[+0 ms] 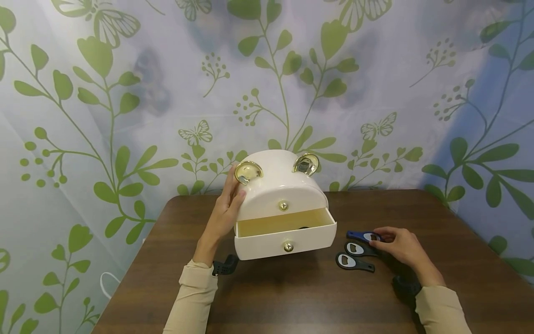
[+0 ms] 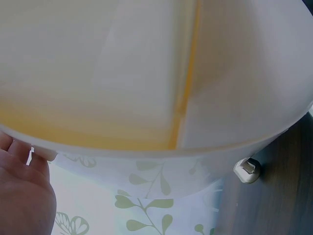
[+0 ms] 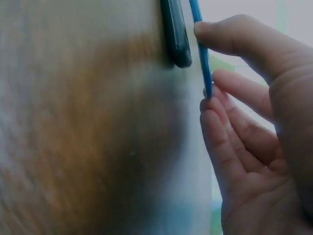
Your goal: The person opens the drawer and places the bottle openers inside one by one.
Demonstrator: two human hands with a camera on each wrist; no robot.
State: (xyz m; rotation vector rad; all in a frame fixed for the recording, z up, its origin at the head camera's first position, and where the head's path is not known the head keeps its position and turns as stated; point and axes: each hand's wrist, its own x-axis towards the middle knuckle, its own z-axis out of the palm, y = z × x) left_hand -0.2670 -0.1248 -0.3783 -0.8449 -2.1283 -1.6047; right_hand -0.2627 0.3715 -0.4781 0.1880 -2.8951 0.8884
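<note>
My left hand [image 1: 225, 207] grips the upper left side of a white rounded drawer box [image 1: 275, 176], thumb toward the front by a gold ear. The box looks tilted, and the left wrist view shows its pale surface [image 2: 234, 73] close up. Its lower drawer [image 1: 263, 246] is pulled out, with a small dark thing partly visible inside. To the right, my right hand [image 1: 406, 248] pinches a blue bottle opener [image 1: 356, 234] between thumb and fingers; the right wrist view shows this opener edge-on [image 3: 203, 63]. Just in front of it lie two dark bottle openers, a middle one [image 1: 363, 250] and a nearer one [image 1: 360, 266].
A brown wooden table [image 1: 292, 301] lies under everything. Behind it hangs a curtain [image 1: 375, 93] with green leaves and butterflies. The box's upper drawer [image 1: 304, 200], with a gold knob, is closed. A white cable [image 1: 104, 285] loops by the table's left edge.
</note>
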